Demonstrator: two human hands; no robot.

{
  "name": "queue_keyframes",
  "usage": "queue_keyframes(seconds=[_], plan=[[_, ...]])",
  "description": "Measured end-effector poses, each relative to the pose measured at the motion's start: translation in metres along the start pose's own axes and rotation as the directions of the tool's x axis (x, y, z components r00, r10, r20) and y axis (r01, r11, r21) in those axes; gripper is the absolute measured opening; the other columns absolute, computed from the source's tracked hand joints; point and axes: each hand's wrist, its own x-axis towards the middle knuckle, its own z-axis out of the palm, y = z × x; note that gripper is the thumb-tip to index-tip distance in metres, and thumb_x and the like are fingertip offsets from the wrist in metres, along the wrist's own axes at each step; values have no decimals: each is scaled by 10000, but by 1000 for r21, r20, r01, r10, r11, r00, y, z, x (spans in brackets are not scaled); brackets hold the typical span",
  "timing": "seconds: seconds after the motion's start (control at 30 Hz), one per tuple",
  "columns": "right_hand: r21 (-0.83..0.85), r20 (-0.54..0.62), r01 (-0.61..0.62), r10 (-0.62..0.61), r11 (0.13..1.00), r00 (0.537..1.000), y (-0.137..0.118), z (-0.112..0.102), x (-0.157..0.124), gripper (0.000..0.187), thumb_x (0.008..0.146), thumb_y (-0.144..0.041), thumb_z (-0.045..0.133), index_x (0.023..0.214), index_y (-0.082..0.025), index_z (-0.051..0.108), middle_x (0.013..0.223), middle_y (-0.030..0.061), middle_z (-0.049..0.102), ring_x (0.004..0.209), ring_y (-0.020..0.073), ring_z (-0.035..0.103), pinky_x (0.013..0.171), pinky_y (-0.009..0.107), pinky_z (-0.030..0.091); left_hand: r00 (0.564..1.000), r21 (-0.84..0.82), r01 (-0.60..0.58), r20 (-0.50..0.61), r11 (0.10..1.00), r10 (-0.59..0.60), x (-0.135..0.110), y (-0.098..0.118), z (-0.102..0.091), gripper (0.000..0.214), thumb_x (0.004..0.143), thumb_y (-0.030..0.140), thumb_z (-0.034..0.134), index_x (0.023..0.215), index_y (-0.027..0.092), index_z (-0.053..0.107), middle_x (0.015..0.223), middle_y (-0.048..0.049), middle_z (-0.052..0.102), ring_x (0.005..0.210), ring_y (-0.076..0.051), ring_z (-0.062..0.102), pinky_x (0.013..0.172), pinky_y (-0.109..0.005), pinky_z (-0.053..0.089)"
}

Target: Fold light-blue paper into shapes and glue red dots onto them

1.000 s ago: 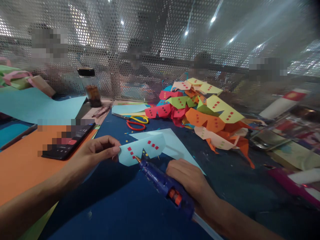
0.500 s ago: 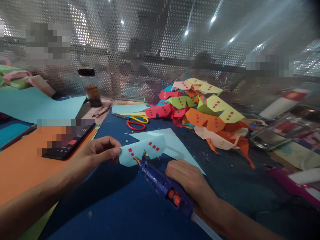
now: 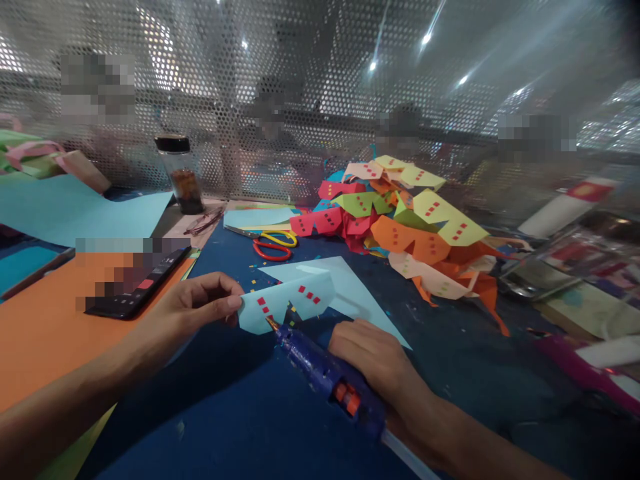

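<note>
Between thumb and fingers, my left hand [image 3: 207, 303] pinches the left end of a light blue paper mask [image 3: 285, 297]. Small red paper squares run in two short slanted rows across it. My right hand [image 3: 373, 357] is wrapped around a dark blue hot glue gun [image 3: 320, 367], with a clear glue stick [image 3: 405, 453] sticking out of its back. The gun's nozzle touches or nearly touches the mask by the lowest red square of the left row. Under and behind the mask lies a larger light blue paper sheet [image 3: 370, 303]. My right fingertips are hidden behind the gun.
Scissors [image 3: 273, 247] with red and yellow handles lie beyond the mask. A heap of colourful paper masks [image 3: 410, 233] is at the back right. On the left are a phone [image 3: 145, 287], orange paper [image 3: 45, 333] and a black-lidded jar [image 3: 185, 177]. Perforated metal panels stand behind.
The glue gun's tip has shifted slightly left and down beside the left row of squares. The mask has moved very slightly right; my left hand keeps its pinch.
</note>
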Motion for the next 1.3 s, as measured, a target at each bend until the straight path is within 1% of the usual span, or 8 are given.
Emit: queue_keyframes(seconds=[0.17, 0.37, 0.47, 0.57, 0.7, 0.83, 1.07, 1.3], plan=[[0, -16, 14, -14, 1000, 1000, 1, 1, -1, 128, 847, -190, 425, 732, -222, 379, 670, -16, 465, 603, 147, 392, 595, 314, 247, 1000, -5, 0, 1, 1000, 0, 0, -1, -1, 120, 852, 329, 708, 816, 214, 704, 674, 15, 633, 668, -128, 552, 654, -252, 423], [8, 19, -8, 8, 1000, 1000, 1, -1, 1, 132, 837, -171, 451, 732, -220, 387, 677, -14, 482, 608, 145, 392, 586, 312, 254, 1000, 2, 12, -4, 1000, -12, -2, 0, -1, 133, 846, 345, 715, 814, 217, 702, 680, 15, 631, 672, -129, 545, 652, -253, 413], [29, 3, 8, -8, 1000, 1000, 1, -1, 1, 119, 836, -186, 417, 729, -223, 380, 671, -9, 480, 599, 147, 391, 582, 319, 256, 1000, -1, 15, -8, 1000, -15, -2, 2, 0, 140, 839, 352, 720, 813, 216, 703, 689, 12, 634, 678, -132, 547, 649, -253, 412], [30, -3, 11, -11, 1000, 1000, 1, 0, 1, 144, 864, -204, 408, 725, -226, 378, 664, -9, 478, 593, 147, 390, 578, 324, 258, 1000, -2, 9, -15, 1000, -9, -2, 3, 1, 144, 832, 358, 723, 818, 216, 707, 676, 14, 631, 667, -134, 549, 642, -255, 411], [4, -7, 20, -20, 1000, 1000, 1, 0, 0, 194, 910, -232, 443, 722, -221, 396, 666, -9, 491, 602, 144, 406, 580, 324, 270, 999, 11, 16, -39, 1000, -15, 0, 5, 1, 152, 821, 356, 728, 800, 208, 702, 667, 12, 627, 661, -138, 543, 646, -263, 409], [7, -18, 15, -15, 1000, 1000, 1, -2, -1, 176, 908, -225, 444, 736, -218, 408, 676, -6, 492, 618, 149, 417, 591, 319, 275, 998, 16, 30, -50, 999, -29, -1, 6, 1, 163, 806, 359, 740, 792, 203, 697, 661, 13, 618, 664, -134, 531, 657, -264, 403], [-33, -5, -7, 6, 999, 1000, 2, -4, -1, 146, 863, -168, 445, 732, -219, 405, 683, 3, 497, 616, 152, 411, 589, 316, 273, 999, 9, 28, -45, 1000, -27, -1, 8, 3, 179, 796, 374, 745, 782, 202, 698, 661, 8, 620, 655, -139, 530, 635, -264, 400], [-33, -33, -3, 2, 999, 999, 1, -1, 0, 160, 872, -162, 418, 724, -222, 402, 666, -5, 490, 594, 142, 397, 575, 316, 273, 1000, -11, 16, -17, 1000, -16, 0, 3, 0, 151, 822, 357, 733, 803, 210, 706, 672, 6, 634, 667, -139, 549, 643, -262, 409]])
